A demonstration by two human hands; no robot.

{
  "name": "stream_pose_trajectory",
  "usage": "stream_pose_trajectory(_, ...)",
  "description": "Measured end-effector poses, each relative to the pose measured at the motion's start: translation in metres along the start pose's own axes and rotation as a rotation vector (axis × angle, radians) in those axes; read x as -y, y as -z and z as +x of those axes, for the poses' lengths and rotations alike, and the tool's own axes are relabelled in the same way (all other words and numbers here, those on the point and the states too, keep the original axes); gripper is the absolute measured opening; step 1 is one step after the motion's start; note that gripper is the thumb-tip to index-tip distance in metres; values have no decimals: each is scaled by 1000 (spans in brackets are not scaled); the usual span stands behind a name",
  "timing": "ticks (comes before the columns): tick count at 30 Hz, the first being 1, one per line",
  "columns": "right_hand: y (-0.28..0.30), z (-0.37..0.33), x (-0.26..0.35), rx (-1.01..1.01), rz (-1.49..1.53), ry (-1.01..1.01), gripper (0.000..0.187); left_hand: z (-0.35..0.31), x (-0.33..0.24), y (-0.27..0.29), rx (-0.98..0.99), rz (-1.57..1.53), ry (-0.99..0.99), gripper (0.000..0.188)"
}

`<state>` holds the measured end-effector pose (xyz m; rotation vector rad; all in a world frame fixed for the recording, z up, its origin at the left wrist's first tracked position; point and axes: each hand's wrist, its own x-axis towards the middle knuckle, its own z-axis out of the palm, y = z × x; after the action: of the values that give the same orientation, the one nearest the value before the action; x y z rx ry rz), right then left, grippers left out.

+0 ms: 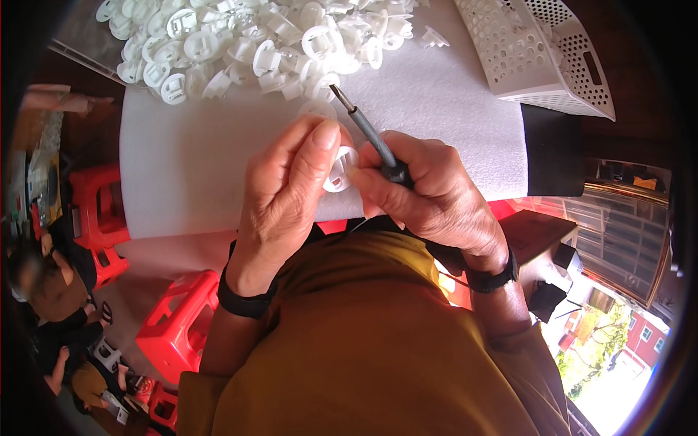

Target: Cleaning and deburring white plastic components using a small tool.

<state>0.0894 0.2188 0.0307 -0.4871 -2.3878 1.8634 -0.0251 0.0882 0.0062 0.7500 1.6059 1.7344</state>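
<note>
My left hand point(287, 182) is closed, its thumb and fingers at the edge of a small round white plastic part point(336, 173) with a slotted middle. The fingertips of my right hand point(422, 185) meet the part's other side. That hand is also closed round a slim tool point(374, 138) with a grey barrel, dark grip and narrow metal tip, resembling a soldering iron. The tool slants up and left, its tip near the heap and away from the held part. Beyond my hands lies a heap of similar white plastic parts point(247, 51).
A white cloth point(189, 174) covers the table. At the far right stands a perforated white basket point(509, 65). Red plastic stools point(178, 323) are on the floor at left, where other people point(54, 283) sit. A dark wooden piece of furniture point(538, 232) stands at right.
</note>
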Motion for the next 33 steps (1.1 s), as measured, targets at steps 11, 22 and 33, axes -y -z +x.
stream_pose_trajectory(11,-10,4,-4,-193,-126,202,8,-3,12,1,48,21,-137,27)
stream_pose_trajectory(22,-12,3,-13,-215,-192,250,8,-2,21,2,7,233,-222,34)
stream_pose_trajectory(33,-15,4,-23,-226,-303,376,13,-2,22,1,-13,236,-224,27)
